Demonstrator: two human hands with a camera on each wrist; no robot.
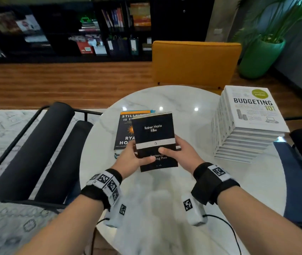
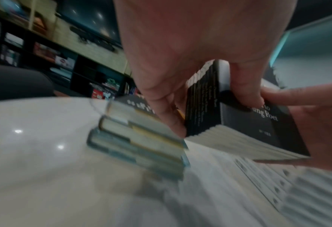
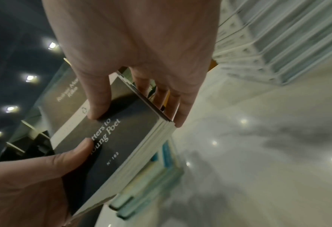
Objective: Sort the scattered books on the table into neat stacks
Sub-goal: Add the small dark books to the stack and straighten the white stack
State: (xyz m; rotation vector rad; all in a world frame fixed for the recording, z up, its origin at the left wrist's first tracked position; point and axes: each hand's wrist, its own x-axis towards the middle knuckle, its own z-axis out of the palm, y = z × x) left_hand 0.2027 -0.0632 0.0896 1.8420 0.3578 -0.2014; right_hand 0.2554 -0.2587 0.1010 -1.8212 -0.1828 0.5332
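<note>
Both hands are holding a bundle of slim black paperbacks (image 1: 154, 140) above the round marble desk (image 1: 192, 115), the top cover reading "Rainer Maria Rilke". The left hand (image 1: 131, 159) is grasping the bundle's left edge, thumb lying on the cover and fingers (image 2: 172, 121) curling down along the spines. The right hand (image 1: 180, 153) is grasping the right edge in the same way, thumb pressing on the white band of the cover and fingers (image 3: 180, 107) wrapping under the page side. Neither hand is released; both are clamping the bundle between them.

The bundle's long axis is running near to far, tilting slightly so that its far end is pointing a little left. It is hovering over the near right part of a low stack of larger books (image 1: 126, 129), whose top cover shows "STILL…" with an orange sun; the wrist views show at least three books in that stack, with the bundle's near end lifted clear of them. Whether the far end is touching the stack cannot be told.

The low stack lies directly below and just left of the fingers, so the left hand is the nearer one. Setting the bundle down squarely would call for a small shift left and far. A tall stack of white books (image 1: 247, 126) titled "BUDGETING 101" is standing well apart, at the right of the desk.
</note>
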